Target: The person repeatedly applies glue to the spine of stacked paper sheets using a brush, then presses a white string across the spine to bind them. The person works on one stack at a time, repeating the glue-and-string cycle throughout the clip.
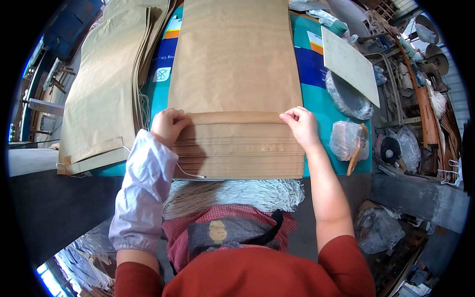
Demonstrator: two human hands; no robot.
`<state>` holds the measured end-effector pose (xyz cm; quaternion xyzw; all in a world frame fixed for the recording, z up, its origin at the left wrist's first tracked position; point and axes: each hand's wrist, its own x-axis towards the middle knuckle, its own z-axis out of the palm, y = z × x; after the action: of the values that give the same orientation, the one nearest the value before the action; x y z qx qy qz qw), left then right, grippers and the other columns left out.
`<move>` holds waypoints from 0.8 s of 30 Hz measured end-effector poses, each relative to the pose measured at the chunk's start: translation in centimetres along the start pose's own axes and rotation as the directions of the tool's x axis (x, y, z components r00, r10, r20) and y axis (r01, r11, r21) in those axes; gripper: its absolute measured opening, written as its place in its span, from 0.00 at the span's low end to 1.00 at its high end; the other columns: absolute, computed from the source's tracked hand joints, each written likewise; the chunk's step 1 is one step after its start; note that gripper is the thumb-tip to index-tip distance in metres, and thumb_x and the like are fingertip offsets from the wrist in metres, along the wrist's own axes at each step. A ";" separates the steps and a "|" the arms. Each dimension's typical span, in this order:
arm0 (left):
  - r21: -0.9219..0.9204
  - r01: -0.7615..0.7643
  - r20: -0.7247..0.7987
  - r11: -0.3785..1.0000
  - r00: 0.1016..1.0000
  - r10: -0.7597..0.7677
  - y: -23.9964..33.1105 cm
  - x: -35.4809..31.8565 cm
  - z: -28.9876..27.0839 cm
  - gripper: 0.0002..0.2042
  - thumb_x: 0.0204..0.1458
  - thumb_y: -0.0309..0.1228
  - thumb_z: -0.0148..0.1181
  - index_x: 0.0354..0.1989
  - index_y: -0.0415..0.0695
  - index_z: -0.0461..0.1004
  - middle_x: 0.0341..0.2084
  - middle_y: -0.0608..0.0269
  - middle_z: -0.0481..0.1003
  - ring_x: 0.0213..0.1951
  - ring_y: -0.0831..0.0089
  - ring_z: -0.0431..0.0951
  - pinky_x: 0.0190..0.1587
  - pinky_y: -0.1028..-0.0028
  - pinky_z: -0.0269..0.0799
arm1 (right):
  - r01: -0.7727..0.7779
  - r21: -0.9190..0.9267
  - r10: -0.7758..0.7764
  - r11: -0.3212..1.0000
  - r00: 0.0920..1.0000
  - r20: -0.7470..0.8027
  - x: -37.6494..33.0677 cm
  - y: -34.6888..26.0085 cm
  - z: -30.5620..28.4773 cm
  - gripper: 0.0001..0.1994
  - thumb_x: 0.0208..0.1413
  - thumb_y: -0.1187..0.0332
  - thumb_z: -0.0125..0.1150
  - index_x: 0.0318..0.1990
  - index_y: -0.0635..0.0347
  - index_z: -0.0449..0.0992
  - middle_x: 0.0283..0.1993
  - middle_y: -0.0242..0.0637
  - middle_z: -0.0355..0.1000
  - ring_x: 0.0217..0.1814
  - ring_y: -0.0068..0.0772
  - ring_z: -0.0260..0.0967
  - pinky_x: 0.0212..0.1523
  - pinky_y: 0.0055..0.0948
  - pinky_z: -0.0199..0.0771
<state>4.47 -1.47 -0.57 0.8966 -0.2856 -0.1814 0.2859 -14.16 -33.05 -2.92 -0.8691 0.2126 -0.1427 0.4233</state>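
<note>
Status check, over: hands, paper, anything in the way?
Left hand, right hand pinching ends of fold. Brown paper flat beyond it. White cord over near layers, left side.

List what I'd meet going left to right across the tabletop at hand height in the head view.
Layered stack of large brown paper sheets → bare left hand → long folded brown paper edge → bare right hand → crumpled clear plastic bag with pinkish contents.
</note>
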 end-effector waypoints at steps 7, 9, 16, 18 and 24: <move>0.432 0.150 -0.262 0.889 0.964 -0.036 2.4 -1.0 2.2 0.19 0.50 0.25 0.53 0.52 0.41 0.64 0.43 0.49 0.71 0.44 0.50 0.72 0.46 0.60 0.68 | 0.065 -0.664 -0.250 0.745 0.950 -0.188 -0.7 -1.4 2.1 0.22 0.46 0.71 0.64 0.51 0.58 0.67 0.50 0.41 0.66 0.48 0.43 0.66 0.43 0.38 0.70; 0.414 -0.156 -0.163 0.897 0.957 0.242 4.9 -1.7 3.0 0.22 0.50 0.30 0.53 0.55 0.40 0.63 0.48 0.47 0.69 0.51 0.50 0.68 0.53 0.59 0.64 | 0.215 -0.486 -0.280 0.847 0.958 -0.066 -0.9 -2.0 5.0 0.29 0.46 0.74 0.61 0.59 0.64 0.62 0.57 0.45 0.64 0.58 0.46 0.62 0.56 0.43 0.65; 0.578 0.071 -0.013 0.813 0.997 -0.078 4.1 -3.3 3.5 0.43 0.54 0.57 0.47 0.64 0.27 0.47 0.65 0.35 0.47 0.68 0.47 0.43 0.68 0.60 0.37 | 0.135 -0.728 -0.050 0.672 0.989 0.137 -3.6 -2.8 4.9 0.41 0.60 0.40 0.36 0.67 0.72 0.44 0.72 0.53 0.40 0.75 0.48 0.32 0.72 0.43 0.30; 0.501 0.121 -0.087 0.857 0.992 -0.089 1.9 -2.9 2.8 0.39 0.56 0.51 0.47 0.63 0.27 0.48 0.64 0.34 0.47 0.67 0.46 0.44 0.68 0.61 0.40 | 0.044 -0.700 -0.071 0.713 0.997 -0.009 -3.7 -0.7 2.9 0.39 0.59 0.46 0.44 0.65 0.75 0.47 0.70 0.57 0.43 0.74 0.51 0.37 0.70 0.44 0.37; 0.274 0.040 -0.281 0.961 0.959 0.040 -2.0 -2.1 4.1 0.25 0.54 0.28 0.51 0.59 0.32 0.57 0.61 0.38 0.57 0.63 0.44 0.54 0.64 0.60 0.53 | -0.174 -0.663 0.075 0.728 0.982 -0.175 -2.6 0.3 0.3 0.26 0.53 0.61 0.58 0.53 0.73 0.66 0.62 0.53 0.59 0.65 0.51 0.55 0.60 0.42 0.59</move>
<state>1.70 -0.50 -4.63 0.9444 -0.2643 -0.0091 0.1956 -16.36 -31.72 -3.51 -0.9351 0.3360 -0.0860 0.0727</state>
